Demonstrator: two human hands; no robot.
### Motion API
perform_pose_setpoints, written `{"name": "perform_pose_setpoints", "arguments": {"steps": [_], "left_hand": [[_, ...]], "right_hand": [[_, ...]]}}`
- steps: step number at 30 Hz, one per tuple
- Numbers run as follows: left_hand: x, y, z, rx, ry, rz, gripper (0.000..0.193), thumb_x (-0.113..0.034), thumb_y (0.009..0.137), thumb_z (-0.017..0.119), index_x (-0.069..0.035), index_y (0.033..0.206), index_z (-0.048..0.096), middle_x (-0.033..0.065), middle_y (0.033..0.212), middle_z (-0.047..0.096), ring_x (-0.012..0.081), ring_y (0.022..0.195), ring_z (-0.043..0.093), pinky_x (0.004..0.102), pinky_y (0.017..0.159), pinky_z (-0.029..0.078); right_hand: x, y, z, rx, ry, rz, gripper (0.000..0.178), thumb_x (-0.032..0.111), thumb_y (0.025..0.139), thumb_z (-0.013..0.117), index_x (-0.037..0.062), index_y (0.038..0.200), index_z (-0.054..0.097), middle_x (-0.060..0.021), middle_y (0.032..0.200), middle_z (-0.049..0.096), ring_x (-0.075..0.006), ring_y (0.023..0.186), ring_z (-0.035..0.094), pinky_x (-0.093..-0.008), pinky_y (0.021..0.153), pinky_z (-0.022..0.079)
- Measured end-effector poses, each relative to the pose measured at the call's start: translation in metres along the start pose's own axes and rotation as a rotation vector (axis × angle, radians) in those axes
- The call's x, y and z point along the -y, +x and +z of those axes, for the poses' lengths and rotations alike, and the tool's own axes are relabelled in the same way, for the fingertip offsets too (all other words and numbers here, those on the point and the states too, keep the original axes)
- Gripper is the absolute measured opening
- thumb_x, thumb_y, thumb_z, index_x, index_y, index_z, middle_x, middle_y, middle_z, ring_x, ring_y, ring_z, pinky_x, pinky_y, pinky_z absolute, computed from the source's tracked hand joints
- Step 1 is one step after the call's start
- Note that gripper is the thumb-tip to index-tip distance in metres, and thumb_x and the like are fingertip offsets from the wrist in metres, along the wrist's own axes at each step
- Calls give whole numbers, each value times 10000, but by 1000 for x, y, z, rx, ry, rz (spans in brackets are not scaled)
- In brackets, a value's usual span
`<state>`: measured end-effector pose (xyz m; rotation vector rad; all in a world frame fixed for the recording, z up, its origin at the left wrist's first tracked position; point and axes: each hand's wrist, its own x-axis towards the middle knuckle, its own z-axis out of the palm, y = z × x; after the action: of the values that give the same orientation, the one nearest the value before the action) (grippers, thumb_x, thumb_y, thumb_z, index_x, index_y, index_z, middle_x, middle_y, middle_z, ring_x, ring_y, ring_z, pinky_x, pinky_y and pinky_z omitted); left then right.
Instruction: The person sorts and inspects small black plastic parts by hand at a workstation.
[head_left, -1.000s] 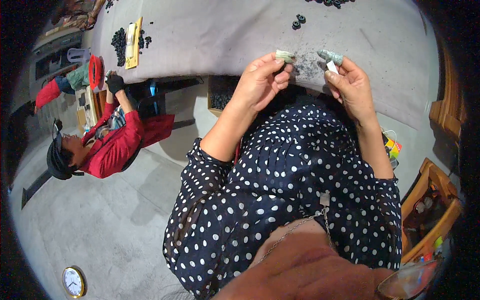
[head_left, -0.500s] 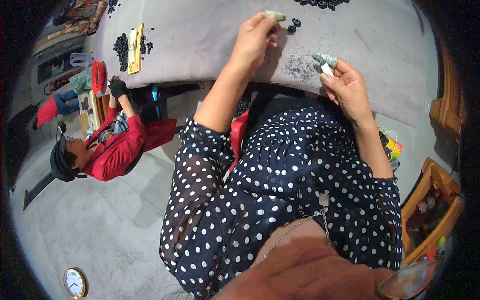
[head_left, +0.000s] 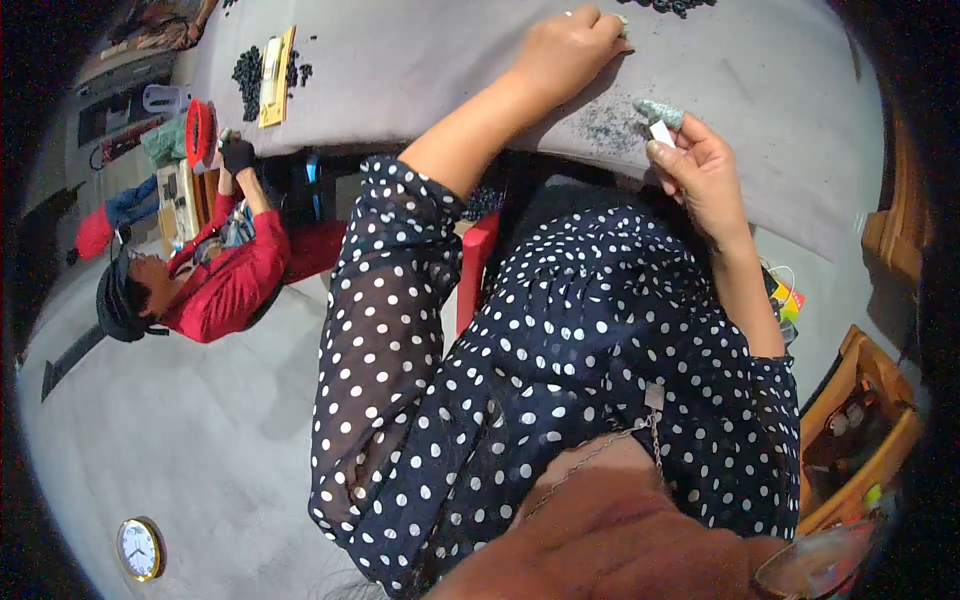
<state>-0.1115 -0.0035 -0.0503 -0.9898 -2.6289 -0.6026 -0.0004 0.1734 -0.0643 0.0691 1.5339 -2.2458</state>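
Observation:
My right hand pinches a small white flat piece between thumb and fingers; its exact kind is unclear. A grey-green wrap covers the tip of its index finger. Dark crumbs are scattered on the cloth-covered table just left of that hand. My left hand reaches out over the table, back upward, its fingers curled together. A pale covering shows at one of its fingertips. Whatever those fingers hold is hidden by the hand. Past them, at the top edge, lies a pile of small black parts.
On the table's left, a yellow board stands beside heaps of small black pieces. At the left, a person in red works with dark-gloved hands. A wooden crate is at my right, and a round clock at lower left.
My left hand has moved right and farther out over the table. Two small black round parts seen near it before are now out of sight. My right hand has barely moved.

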Motion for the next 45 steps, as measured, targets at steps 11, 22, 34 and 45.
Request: {"name": "perform_pose_setpoints", "arguments": {"steps": [11, 22, 34, 45], "left_hand": [[53, -16, -2, 21, -763, -574, 238, -265, 867, 595, -33, 885, 541, 98, 684, 537, 266, 612, 572, 357, 525, 460], [57, -273, -103, -460, -1849, -1164, 246, -259, 927, 514, -39, 1034, 544, 104, 898, 582, 156, 691, 534, 254, 587, 495], [150, -473, 85, -1310, -1644, -2019, 448, -399, 939, 443, -3, 1146, 478, 198, 1005, 580, 335, 936, 593, 519, 820, 500], [55, -333, 3, -283, -874, -1544, 380, -392, 926, 505, -29, 864, 598, 30, 718, 601, 112, 588, 523, 240, 521, 395]], "right_hand": [[-6, 3, 1, -11, -83, -58, 260, 127, 856, 622, 34, 1095, 581, 53, 691, 540, -1, 488, 423, -149, 405, 285], [-7, 7, -5, -17, -65, -26, 287, 90, 869, 585, 5, 1141, 557, 39, 714, 520, -19, 509, 416, -149, 432, 290], [-11, 15, -10, -34, -172, 37, 284, 111, 900, 562, 21, 1168, 534, 56, 713, 487, -19, 521, 396, -155, 435, 277], [6, 5, -10, -98, -156, 65, 341, 100, 856, 594, 18, 1184, 547, 44, 731, 535, -15, 511, 424, -150, 444, 301]]}}
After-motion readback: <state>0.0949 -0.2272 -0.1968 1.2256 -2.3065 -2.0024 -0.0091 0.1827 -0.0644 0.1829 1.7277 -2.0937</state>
